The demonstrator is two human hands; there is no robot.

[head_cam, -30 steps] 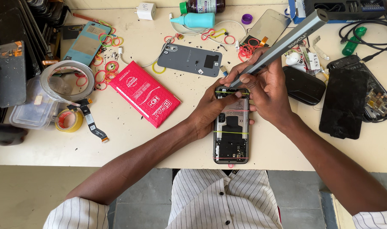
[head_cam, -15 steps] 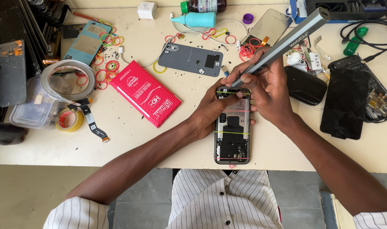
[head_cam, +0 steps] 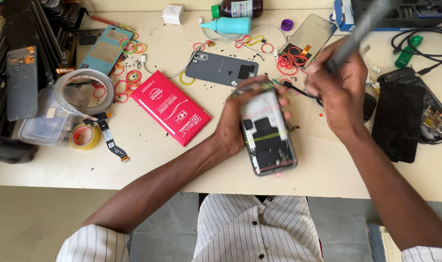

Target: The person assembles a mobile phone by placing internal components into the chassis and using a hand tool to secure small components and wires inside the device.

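Observation:
My left hand (head_cam: pixel 240 121) grips an opened phone (head_cam: pixel 268 131) with its back cover off and the inner parts showing. The phone is lifted off the table and tilted, its image blurred. My right hand (head_cam: pixel 337 92) holds a long grey tool (head_cam: pixel 361 26) that slants up to the right, just right of the phone's top end. A grey phone back cover (head_cam: pixel 223 68) lies on the table behind the phone.
A red padded packet (head_cam: pixel 170 106) lies left of my left hand. Tape rolls (head_cam: pixel 82 87), a flex cable (head_cam: pixel 109 138), coloured rubber bands and a teal bottle (head_cam: pixel 228 25) are scattered around. Dark phone screens (head_cam: pixel 400 121) sit at the right, more panels at the far left.
My left hand has lifted and tilted the opened phone off the table. My right hand with the tool has drawn away to the right of the phone's top.

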